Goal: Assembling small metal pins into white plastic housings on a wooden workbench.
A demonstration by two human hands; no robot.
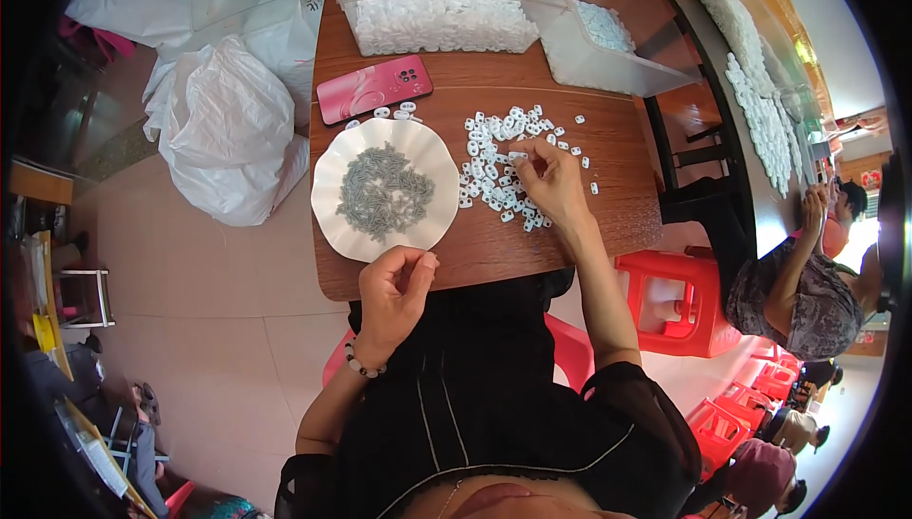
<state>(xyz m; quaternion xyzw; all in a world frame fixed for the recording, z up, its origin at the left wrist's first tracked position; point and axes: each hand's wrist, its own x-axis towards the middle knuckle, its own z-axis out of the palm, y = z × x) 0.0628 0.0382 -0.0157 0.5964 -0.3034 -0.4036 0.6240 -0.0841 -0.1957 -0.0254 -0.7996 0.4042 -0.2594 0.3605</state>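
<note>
Black clothing [494, 415] fills the lower middle, close up to the counter [627, 158]. White pieces [489, 175] lie in a loose spread right of the counter's middle, with a few strays toward the right edge and wood showing between them and that edge. Over the spread is the right hand [551, 177], thumb and fingers drawn together at the pieces; whether it grips one, I cannot tell. More wood shows as a strip between the spread and the near edge.

Left of the pieces, the plate [325, 206] holds small grey bits [385, 194]; its scalloped rim reaches the counter's left edge. Just below the plate, at the near edge, the left hand [391, 296] is curled, thumb against forefinger; I cannot tell whether anything is held.

Behind the plate lies a pink phone [372, 90]. Two clear bins [589, 68] close off the far side. Past the left edge sits a white bag [223, 125]; past the right, a red stool [679, 305].
</note>
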